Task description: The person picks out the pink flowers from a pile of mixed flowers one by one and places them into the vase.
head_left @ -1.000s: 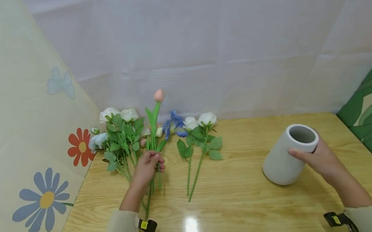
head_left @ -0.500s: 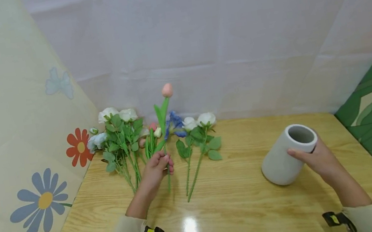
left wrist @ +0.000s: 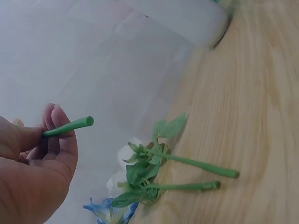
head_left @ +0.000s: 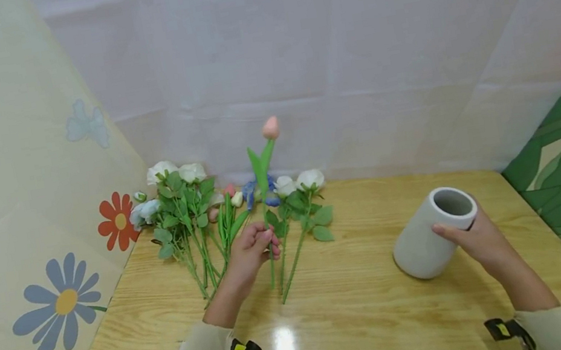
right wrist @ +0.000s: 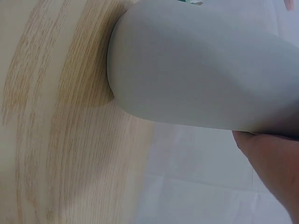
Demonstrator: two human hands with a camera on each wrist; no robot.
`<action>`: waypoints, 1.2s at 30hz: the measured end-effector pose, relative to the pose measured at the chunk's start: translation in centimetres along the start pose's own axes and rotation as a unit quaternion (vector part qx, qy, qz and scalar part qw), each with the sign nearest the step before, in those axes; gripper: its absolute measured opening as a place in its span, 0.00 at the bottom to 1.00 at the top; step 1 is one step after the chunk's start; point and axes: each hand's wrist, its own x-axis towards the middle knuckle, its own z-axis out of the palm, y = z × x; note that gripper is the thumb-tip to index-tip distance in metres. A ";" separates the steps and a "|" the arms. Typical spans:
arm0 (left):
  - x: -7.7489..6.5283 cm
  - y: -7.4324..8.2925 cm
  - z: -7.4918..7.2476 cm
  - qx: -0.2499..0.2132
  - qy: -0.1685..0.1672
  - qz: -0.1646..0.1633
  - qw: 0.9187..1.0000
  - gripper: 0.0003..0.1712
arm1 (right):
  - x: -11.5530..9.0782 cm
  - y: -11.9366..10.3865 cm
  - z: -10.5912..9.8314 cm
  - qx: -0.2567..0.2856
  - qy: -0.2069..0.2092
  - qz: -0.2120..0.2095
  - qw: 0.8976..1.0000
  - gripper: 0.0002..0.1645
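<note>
My left hand [head_left: 250, 254] pinches the green stem of a pink tulip [head_left: 270, 128] between thumb and fingers. The bloom stands upright above the hand, and the cut stem end [left wrist: 84, 122] pokes out below the fingers in the left wrist view. On the right, my right hand [head_left: 484, 240] grips a white vase [head_left: 423, 238] near its rim, thumb on the front and the other fingers hidden behind it. The vase stands on the table, its round mouth facing up. In the right wrist view the vase wall [right wrist: 196, 65] fills much of the picture.
Two white roses [head_left: 310, 180] lie just right of my left hand, with a blue flower [head_left: 250, 194] beside them. Left of it are more white roses [head_left: 192, 173], a pale blue flower [head_left: 145, 212] and a white tulip [head_left: 237, 199]. A pale cloth wall [head_left: 351, 66] backs the wooden table [head_left: 359, 321].
My left hand has carried the pink tulip up and to the right, away from the other tulips. My right hand and the vase stay in nearly the same place.
</note>
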 end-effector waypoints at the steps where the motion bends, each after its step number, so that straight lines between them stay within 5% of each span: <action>1: 0.1 0.0 0.2 -0.004 -0.004 0.006 1.000 0.09 | 0.0 0.0 0.0 0.000 0.001 -0.001 1.000 0.50; 36: 2.7 2.7 8.1 0.001 -0.058 0.061 0.996 0.12 | 0.1 0.1 0.1 0.000 0.000 0.006 1.000 0.52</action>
